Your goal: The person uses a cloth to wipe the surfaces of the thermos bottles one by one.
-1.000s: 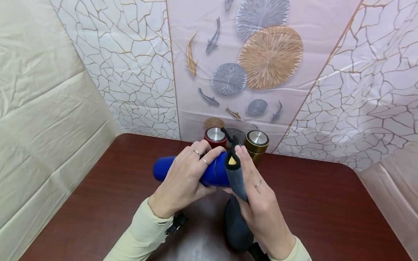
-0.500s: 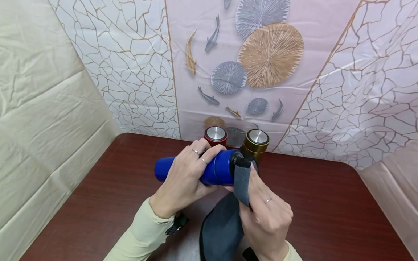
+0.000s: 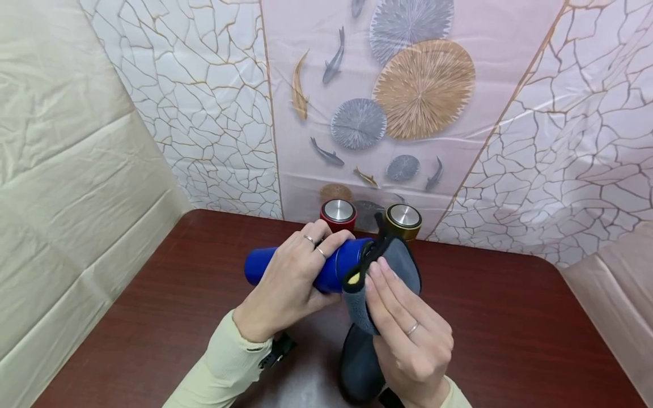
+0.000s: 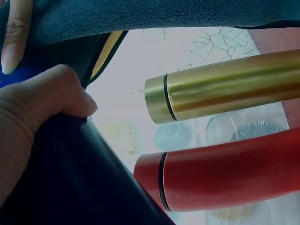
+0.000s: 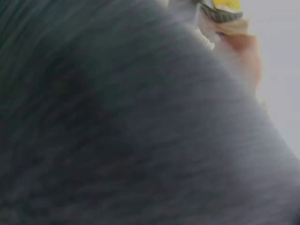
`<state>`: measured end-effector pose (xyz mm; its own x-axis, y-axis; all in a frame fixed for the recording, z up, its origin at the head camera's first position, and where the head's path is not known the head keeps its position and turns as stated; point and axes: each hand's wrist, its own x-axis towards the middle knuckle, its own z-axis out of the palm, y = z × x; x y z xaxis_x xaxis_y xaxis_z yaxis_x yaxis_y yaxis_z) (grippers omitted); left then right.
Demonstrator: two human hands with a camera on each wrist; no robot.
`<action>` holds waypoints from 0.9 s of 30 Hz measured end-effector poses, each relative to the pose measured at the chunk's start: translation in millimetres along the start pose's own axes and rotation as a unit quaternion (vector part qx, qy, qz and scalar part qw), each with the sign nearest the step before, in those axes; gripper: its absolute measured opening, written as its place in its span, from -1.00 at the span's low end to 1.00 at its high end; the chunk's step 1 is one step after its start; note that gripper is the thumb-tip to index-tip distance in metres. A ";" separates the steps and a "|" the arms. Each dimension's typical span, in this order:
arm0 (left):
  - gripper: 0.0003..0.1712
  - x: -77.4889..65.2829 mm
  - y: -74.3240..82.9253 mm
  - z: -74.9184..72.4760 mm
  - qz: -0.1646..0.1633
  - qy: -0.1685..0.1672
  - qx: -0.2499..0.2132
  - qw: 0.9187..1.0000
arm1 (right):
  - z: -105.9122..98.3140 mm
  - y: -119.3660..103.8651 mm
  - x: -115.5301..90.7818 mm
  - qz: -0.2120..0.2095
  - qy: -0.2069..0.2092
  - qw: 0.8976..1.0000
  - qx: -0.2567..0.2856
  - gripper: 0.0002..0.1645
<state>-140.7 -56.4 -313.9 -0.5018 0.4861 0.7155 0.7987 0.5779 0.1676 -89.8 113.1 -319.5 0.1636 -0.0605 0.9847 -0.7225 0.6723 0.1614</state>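
A blue thermos flask (image 3: 260, 266) lies tilted almost sideways above the table, gripped round its body by my left hand (image 3: 291, 277). My right hand (image 3: 410, 337) holds a grey microfiber cloth (image 3: 403, 263) with black edging and a bit of yellow underside against the flask's right end. That end is mostly covered by the cloth, whose lower part hangs toward the table. In the left wrist view the left thumb lies along the dark blue flask (image 4: 89, 173), and the cloth (image 4: 164, 16) crosses the top. Blurred cloth (image 5: 140, 122) fills most of the right wrist view.
Two more flasks stand upright behind the hands, a red one (image 3: 339, 212) and a gold one (image 3: 404, 220), both with silver-topped lids. The brown table (image 3: 510, 317) meets patterned curtains (image 3: 219, 113) at its back edge.
The right hand, with the cloth, has shifted right and slightly down, turning the cloth about the flask's end. The cloth's folds have changed shape. The left hand and flask stay nearly still.
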 end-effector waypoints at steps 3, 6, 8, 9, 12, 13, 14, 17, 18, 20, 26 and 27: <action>-0.15 -0.3 -0.4 0.0 0.007 -0.003 0.002 1.000 | -4.9 4.8 0.1 -0.006 -0.059 0.997 0.043 -0.83; -0.14 -0.6 -0.5 -0.1 0.013 -0.007 0.002 1.000 | -9.5 11.2 -0.1 0.000 -0.114 0.990 0.079 -0.75; -0.12 -1.0 -0.4 -0.2 0.015 -0.011 0.003 1.000 | -14.3 14.2 -0.4 0.019 -0.161 0.981 0.103 -0.62; -0.11 -1.2 -0.5 -0.3 0.016 -0.012 0.004 1.000 | -16.4 15.5 -0.2 0.030 -0.184 0.976 0.112 -0.54; -0.10 -2.2 -0.3 -0.5 0.019 -0.012 0.006 1.000 | -21.5 16.8 0.5 0.068 -0.242 0.959 0.130 -0.37; -0.09 -2.2 -0.1 -0.6 0.019 -0.011 0.008 1.000 | -22.5 16.7 0.9 0.079 -0.254 0.955 0.132 -0.38; -0.10 -2.0 0.1 -0.7 0.021 -0.010 0.009 1.000 | -22.9 16.4 1.4 0.088 -0.261 0.952 0.131 -0.44; -0.10 -1.8 0.3 -1.0 0.024 -0.006 0.017 1.000 | -22.6 14.1 2.4 0.112 -0.265 0.950 0.121 -0.45; -0.10 -1.6 0.5 -1.4 0.025 -0.004 0.021 0.999 | -22.5 13.0 2.6 0.121 -0.266 0.950 0.112 -0.39; -0.12 -1.7 0.4 -2.0 0.024 0.000 0.029 0.999 | -22.5 10.4 2.5 0.139 -0.267 0.949 0.095 -0.31; -0.09 -0.6 0.8 -3.4 0.013 -0.001 0.037 0.999 | -23.0 3.1 0.8 0.155 -0.239 0.958 0.015 -0.32; -0.09 -0.4 1.1 -3.3 0.010 -0.003 0.036 0.999 | -22.5 1.8 0.5 0.148 -0.225 0.963 0.002 -0.35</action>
<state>-138.5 -58.1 -311.8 -0.4877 0.5029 0.7136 0.7834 0.6128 0.1035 -75.9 130.8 -320.2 -0.3558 -0.1812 0.9168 -0.6963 0.7057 -0.1307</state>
